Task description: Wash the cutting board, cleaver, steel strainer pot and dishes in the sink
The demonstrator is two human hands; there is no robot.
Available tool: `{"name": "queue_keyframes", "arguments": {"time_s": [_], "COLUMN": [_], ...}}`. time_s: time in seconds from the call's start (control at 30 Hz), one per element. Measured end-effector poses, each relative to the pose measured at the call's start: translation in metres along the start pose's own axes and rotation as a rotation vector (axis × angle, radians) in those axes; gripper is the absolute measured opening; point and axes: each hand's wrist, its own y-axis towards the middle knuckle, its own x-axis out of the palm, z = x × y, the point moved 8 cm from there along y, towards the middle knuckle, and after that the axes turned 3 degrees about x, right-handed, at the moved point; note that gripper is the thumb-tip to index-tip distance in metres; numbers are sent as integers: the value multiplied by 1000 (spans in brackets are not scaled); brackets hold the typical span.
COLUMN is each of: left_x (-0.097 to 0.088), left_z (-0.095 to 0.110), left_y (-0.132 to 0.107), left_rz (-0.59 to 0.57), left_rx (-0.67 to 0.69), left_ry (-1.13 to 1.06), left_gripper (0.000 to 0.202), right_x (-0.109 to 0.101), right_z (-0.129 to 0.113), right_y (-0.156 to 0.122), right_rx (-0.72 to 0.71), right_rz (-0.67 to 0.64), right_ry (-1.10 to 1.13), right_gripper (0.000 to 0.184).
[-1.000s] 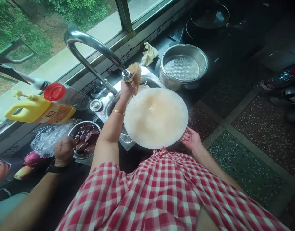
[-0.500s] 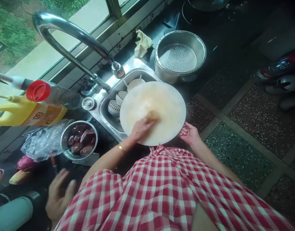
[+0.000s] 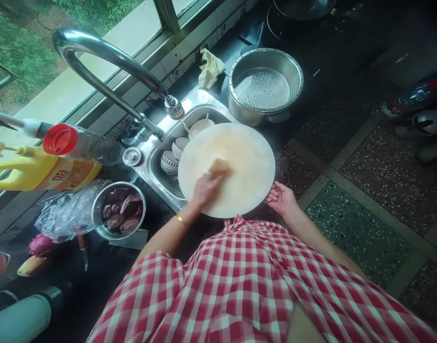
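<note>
A large round white chopping board is tilted over the near side of the sink, its face toward me. My left hand presses a tan scrubbing sponge against the board's face; motion smears the sponge a little. On the board's right edge, my right hand grips the rim, and some of its fingers are hidden behind it. Water runs from the faucet behind the board. Bowls lie in the sink, partly covered by the board.
Right of the sink stands a steel pot with a perforated base, beside a crumpled cloth. To the left are a steel bowl of dark red pieces, a plastic bag, a knife, a yellow jug and a red-capped bottle.
My left hand and the sponge have shifted slightly up and left across the board. Another hand, blurred at the lower left before, is gone from view. My right hand keeps its hold.
</note>
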Motion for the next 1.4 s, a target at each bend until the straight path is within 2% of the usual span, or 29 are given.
{"name": "queue_keyframes", "arguments": {"time_s": [0.07,0.13,0.2,0.3,0.43,0.5,0.57,0.63,0.73,0.8,0.87,0.97,1.03,1.13,1.2,1.33,1.4], "left_x": [-26,-58,-83,-95,-89,-93,-98,-96,-82,-81,-91,-113,-118,-98,-71,-4,26], "left_z": [-60,-116,-150,-163,-161,-157,-150,-140,-115,-97,-85,-76,-70,-46,-16,71,106], "left_y": [11,25,36,36,12,9,20,46,100,133,155,168,163,132,96,16,-10], "left_rz": [77,139,191,226,200,256,350,424,406,394,424,451,393,188,70,-85,-148], "left_rx": [-203,-348,-412,-428,-498,-532,-536,-529,-505,-466,-407,-303,-262,-212,-111,198,334], "left_ry": [94,199,260,282,304,269,78,-300,-941,-1263,-1475,-1610,-1601,-1396,-1102,-361,-152], "left_gripper": [41,43,46,48,45,43,35,34,50,50,46,40,40,49,56,58,62], "right_x": [0,1,1,1,-1,-4,-6,-7,-7,-5,-3,-2,-3,-6,-5,0,2], "right_z": [1,2,1,-1,-5,-5,-5,-4,-5,-5,-6,-6,-5,-3,-2,-3,-5], "right_y": [1,2,3,6,8,9,10,10,8,7,5,4,4,3,1,-6,-10], "right_rx": [-7,-14,-24,-59,-96,-100,-96,-88,-88,-93,-100,-104,-94,-66,-48,-39,-40], "right_rz": [-21,-47,-57,-75,-105,-98,-85,-64,-44,-46,-49,-46,-29,19,42,79,84], "right_ry": [-3,6,3,-36,-66,-68,-64,-54,-50,-59,-69,-68,-44,8,23,25,18], "right_gripper": [25,24,24,26,28,28,28,27,27,26,26,26,25,24,25,28,29]}}
